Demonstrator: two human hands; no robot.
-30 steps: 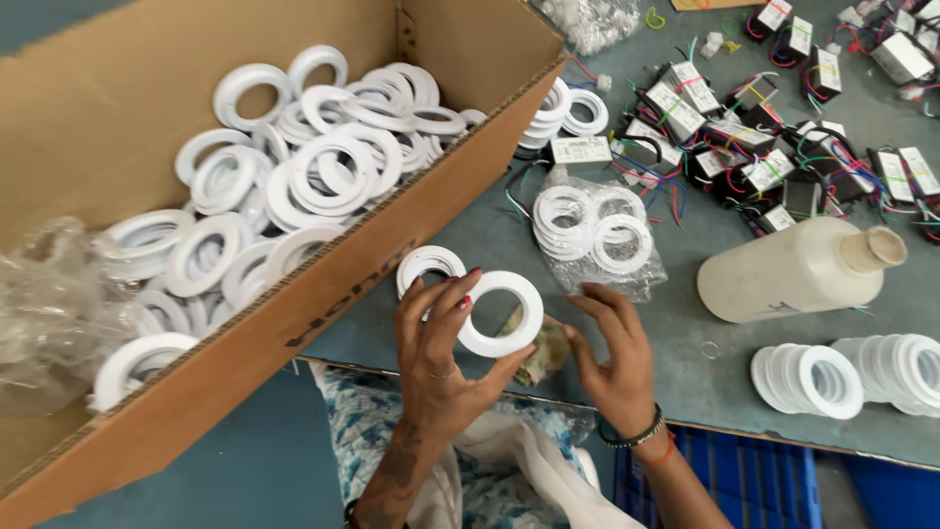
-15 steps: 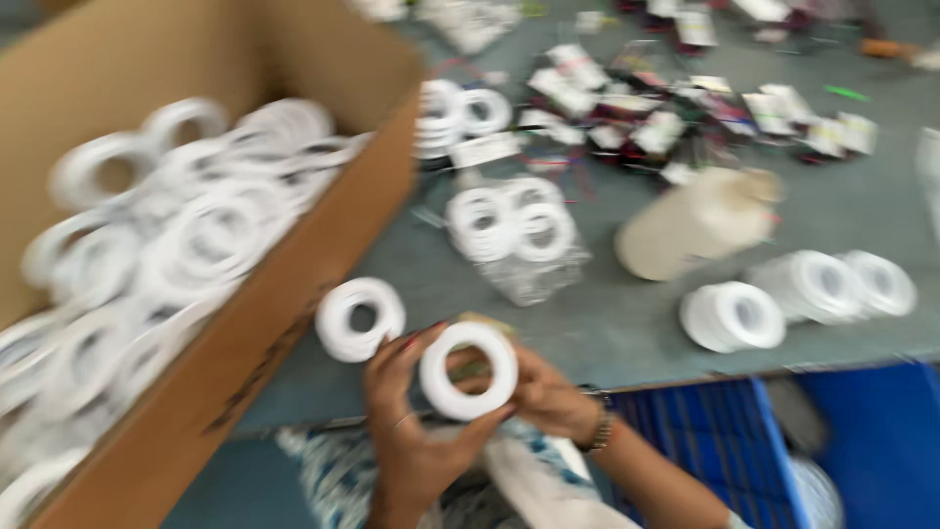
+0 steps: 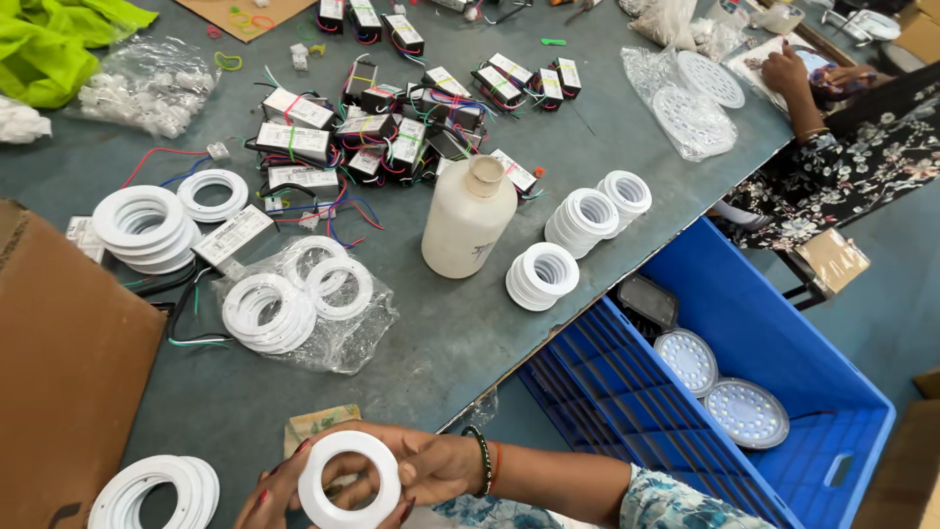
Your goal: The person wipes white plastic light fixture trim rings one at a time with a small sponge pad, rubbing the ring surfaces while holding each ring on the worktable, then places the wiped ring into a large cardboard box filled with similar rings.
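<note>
**At the near edge of the worktop, a white ring between two hands**

At the bottom of the view, the flat white plastic ring (image 3: 350, 479) sits upright between both hands, just off the grey worktop (image 3: 441, 333). The left hand (image 3: 274, 495) clamps its lower left rim with the fingertips; the right hand (image 3: 431, 465), with a beaded bracelet on the wrist, grips the right rim. To the left, a short stack of similar white rings (image 3: 157, 490) lies flat beside the brown cardboard box (image 3: 69, 362). Farther back stand a cream plastic bottle (image 3: 468, 217) and more ring stacks (image 3: 541, 275). A blue plastic crate (image 3: 783, 353) holding round white discs sits to the right.
</note>
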